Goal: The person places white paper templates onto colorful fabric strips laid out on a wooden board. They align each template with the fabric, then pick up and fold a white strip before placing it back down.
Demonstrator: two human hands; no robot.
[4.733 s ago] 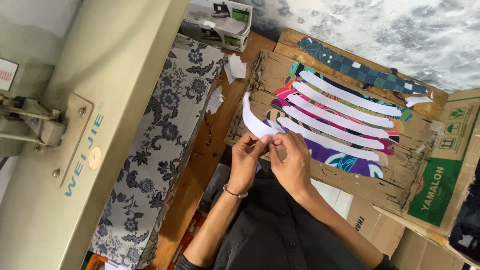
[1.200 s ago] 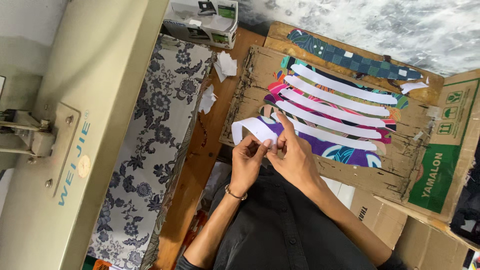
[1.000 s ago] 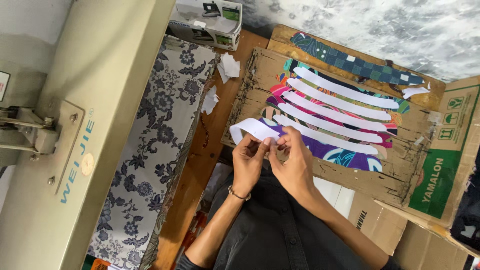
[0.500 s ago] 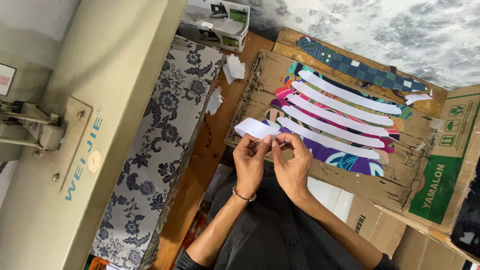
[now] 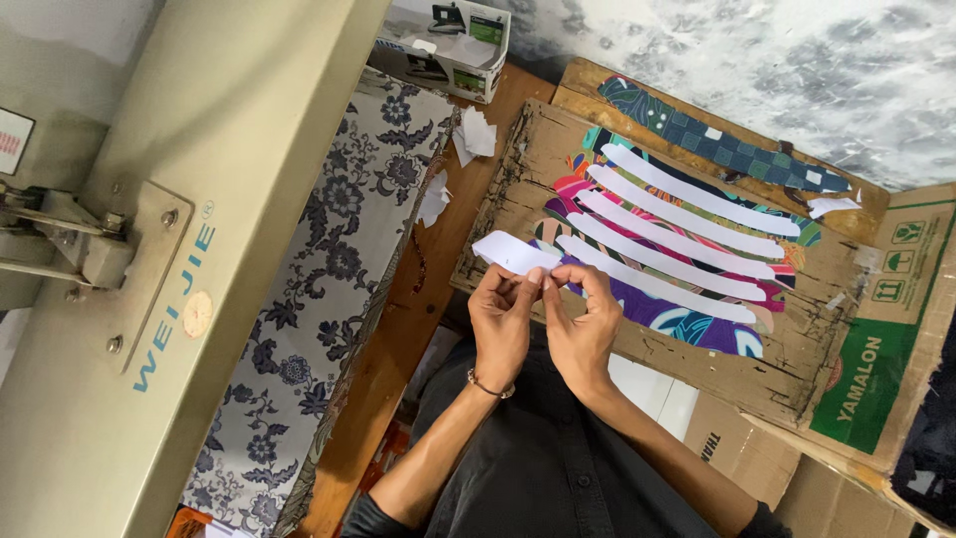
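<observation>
Evidently the narrow white paper-like strip with a rounded end (image 5: 513, 253) was pinched at one end between the fingertips of both hands, held just above the near edge of the worn brown cardboard sheet (image 5: 797, 359) and jutting out toward the sewing table. The left hand (image 5: 501, 324), with a thin bracelet at the wrist, gripped it with thumb and forefinger closed tight on the strip's end, and the right hand (image 5: 581, 324) pinched the same end from the other side, the two sets of fingers touching. Such a small hold on a thin strip looked easy to lose: a pull in opposite directions could have torn or creased it, and a slip could have dropped it into the gap between cardboard and wooden tabletop (image 5: 438, 289). Just beyond the hands lay a row of long white strips (image 5: 687, 214) resting on colourful patterned fabric pieces (image 5: 697, 324); a careless elbow or sleeve could have shifted that neat layout. Farther off were the floral grey-and-white cloth (image 5: 329, 269), loose white scraps (image 5: 476, 134) and the beige sewing-machine body (image 5: 169, 199).
</observation>
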